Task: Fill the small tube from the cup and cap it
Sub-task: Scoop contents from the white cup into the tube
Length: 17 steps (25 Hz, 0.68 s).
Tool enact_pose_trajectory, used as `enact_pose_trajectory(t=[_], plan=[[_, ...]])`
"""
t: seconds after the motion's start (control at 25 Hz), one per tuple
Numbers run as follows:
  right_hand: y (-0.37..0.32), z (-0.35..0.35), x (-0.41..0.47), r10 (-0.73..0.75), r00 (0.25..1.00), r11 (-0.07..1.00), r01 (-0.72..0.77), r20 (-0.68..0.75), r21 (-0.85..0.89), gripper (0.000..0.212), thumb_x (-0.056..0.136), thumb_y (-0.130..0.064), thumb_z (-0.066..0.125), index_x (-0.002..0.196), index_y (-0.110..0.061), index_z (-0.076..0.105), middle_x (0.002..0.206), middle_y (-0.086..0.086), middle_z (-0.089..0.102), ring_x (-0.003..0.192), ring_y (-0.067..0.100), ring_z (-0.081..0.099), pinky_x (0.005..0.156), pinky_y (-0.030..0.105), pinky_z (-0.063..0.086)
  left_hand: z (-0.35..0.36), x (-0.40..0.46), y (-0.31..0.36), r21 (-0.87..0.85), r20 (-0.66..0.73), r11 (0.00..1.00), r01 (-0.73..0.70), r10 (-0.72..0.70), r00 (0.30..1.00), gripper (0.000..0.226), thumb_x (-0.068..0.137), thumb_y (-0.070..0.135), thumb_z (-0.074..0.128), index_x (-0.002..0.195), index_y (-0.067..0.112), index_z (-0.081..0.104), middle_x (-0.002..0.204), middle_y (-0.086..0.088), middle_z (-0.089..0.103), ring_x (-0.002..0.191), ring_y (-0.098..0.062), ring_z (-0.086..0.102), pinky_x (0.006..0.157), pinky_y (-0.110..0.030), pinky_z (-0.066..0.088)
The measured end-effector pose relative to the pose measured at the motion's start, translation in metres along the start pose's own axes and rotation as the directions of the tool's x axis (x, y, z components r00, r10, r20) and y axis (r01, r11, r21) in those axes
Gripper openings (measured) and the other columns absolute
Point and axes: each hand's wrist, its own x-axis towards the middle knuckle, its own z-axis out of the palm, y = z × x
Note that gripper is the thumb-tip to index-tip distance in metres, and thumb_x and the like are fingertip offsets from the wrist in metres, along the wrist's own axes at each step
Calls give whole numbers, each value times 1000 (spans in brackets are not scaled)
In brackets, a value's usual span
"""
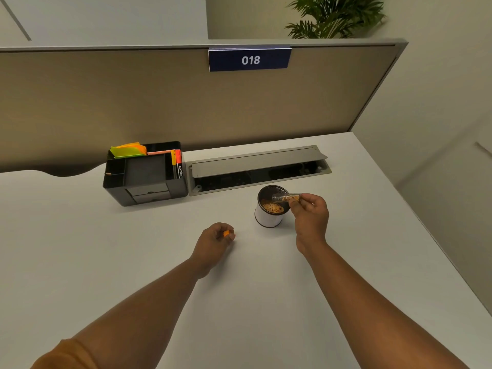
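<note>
A white cup (pixel 268 217) with a dark inside stands on the desk, tan flakes lying at its bottom. My right hand (pixel 310 213) pinches a small clear tube (pixel 286 197) by one end, holding it nearly level over the cup's rim, its open end pointing left into the cup. Some tan material shows inside the tube near my fingers. To the left of the cup, my left hand (pixel 215 239) rests on the desk with its fingers curled around a small orange cap (pixel 226 233).
A black desk organiser (pixel 145 179) with sticky notes and markers stands at the back left. Behind the cup, a grey cable tray (pixel 259 167) lies open with its lid raised. The beige partition (pixel 159 102) closes the back; the desk's right edge (pixel 415 217) runs close by.
</note>
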Motion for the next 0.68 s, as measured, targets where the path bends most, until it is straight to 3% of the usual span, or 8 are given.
enact_pose_trajectory(t=[0.44, 0.68], plan=[[-1, 4, 1, -37, 999, 997, 36, -11, -70, 28, 87, -7, 75, 105, -25, 63, 100, -6, 70, 84, 1, 65, 55, 4, 47, -1, -1, -1, -38, 8, 999, -3, 4, 1000, 12, 97, 13, 64, 108, 12, 69, 114, -7, 68, 97, -18, 61, 78, -20, 47], [1, 4, -3, -218, 974, 944, 226, 59, -242, 22, 89, -8, 73, 107, -18, 67, 98, -5, 70, 89, 9, 68, 73, 13, 55, -1, -1, -1, -55, 18, 998, 13, -12, 1000, 12, 97, 13, 64, 108, 13, 69, 115, -8, 68, 101, -21, 61, 86, -26, 46]])
